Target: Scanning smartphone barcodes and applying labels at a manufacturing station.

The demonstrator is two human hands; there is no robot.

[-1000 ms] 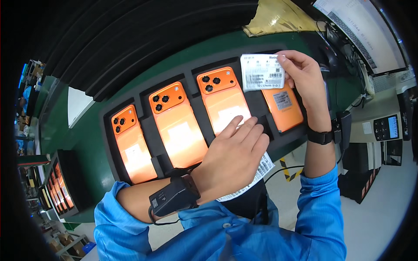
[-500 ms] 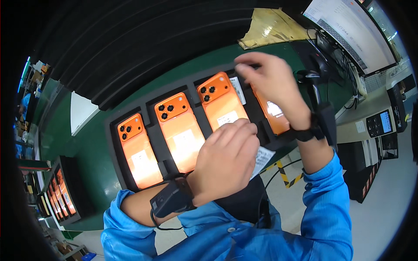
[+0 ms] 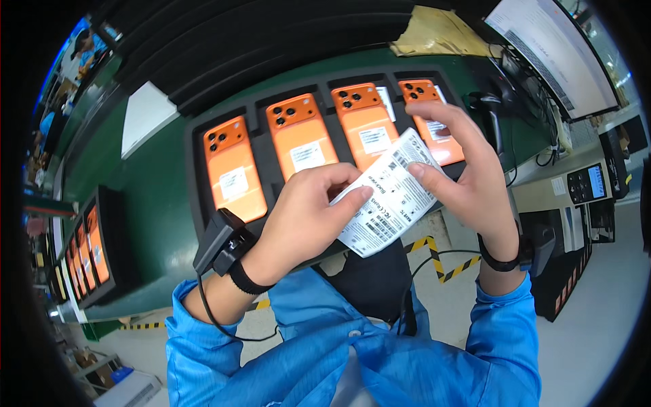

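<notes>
My left hand [image 3: 305, 217] and my right hand [image 3: 461, 169] both pinch a white sheet of printed labels [image 3: 390, 197] held above the near edge of a black tray [image 3: 196, 197]. The tray holds several orange phones lying back-up, each with a small white sticker: one at the far left [image 3: 234, 169], another beside it [image 3: 305, 136], a third [image 3: 363, 125] and one at the right [image 3: 430, 112] partly behind my right fingers. A black device [image 3: 220, 241] is strapped to my left wrist. A black band [image 3: 505, 261] circles my right wrist.
The tray lies on a green conveyor belt [image 3: 156, 210]. A second black tray with orange phones [image 3: 91, 247] sits at the far left. A white card [image 3: 146, 115] lies on the belt. A monitor [image 3: 556, 54] and a small screen unit [image 3: 586, 183] stand at the right.
My right hand came down from the rightmost phone and now grips the label sheet together with my left hand, which has lifted the sheet up. The view has tilted lower.
</notes>
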